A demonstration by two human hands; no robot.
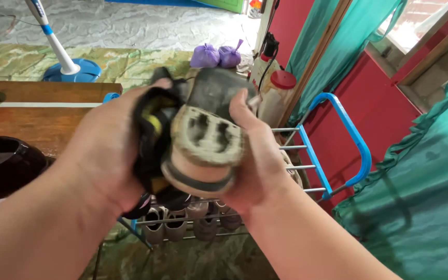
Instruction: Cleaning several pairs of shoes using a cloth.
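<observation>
Both my hands hold a pair of worn shoes up close to the camera. My right hand [257,161] grips a shoe [207,139] whose dirty beige sole with black tread marks faces me. My left hand [107,150] clasps the other shoe [151,129], black with yellow trim, pressed against the first. Below them stands a blue and grey metal shoe rack [312,155] with several pairs of shoes [182,223] on its lower tier.
A brown wooden table [37,114] with a dark bowl [3,166] is at left. A fan base [71,70], two purple bags [218,56] and a red-lidded jar [278,91] sit beyond. Teal curtains [421,197] and a red wall [359,103] are at right.
</observation>
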